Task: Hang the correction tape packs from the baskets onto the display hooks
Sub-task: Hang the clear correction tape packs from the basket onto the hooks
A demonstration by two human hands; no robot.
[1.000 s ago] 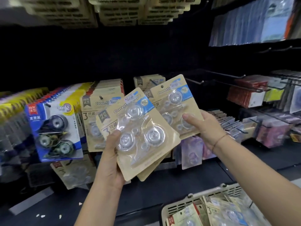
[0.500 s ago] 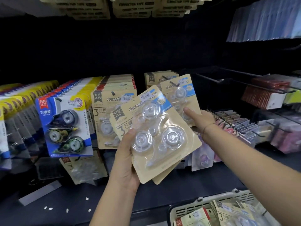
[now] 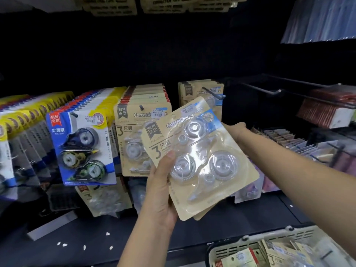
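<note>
My left hand (image 3: 159, 191) grips a small stack of beige correction tape packs (image 3: 202, 164) by its lower left edge, thumb on the front, tilted in front of the display. Behind the stack my right hand (image 3: 236, 130) reaches to a beige pack (image 3: 200, 91) threaded on a display hook (image 3: 215, 94) and holds its right side. The stack hides those fingertips. More beige packs lie in a cream basket (image 3: 248, 242) at the bottom right.
A full row of the same beige packs (image 3: 142, 132) hangs to the left, then rows of blue three-packs (image 3: 81, 147). Bare black hooks (image 3: 277, 91) jut out at the right above red packs (image 3: 323, 112). A dark shelf (image 3: 96, 224) runs below.
My right hand has carried its pack up and back onto the hook. The left hand has kept its stack, and the view has shifted left.
</note>
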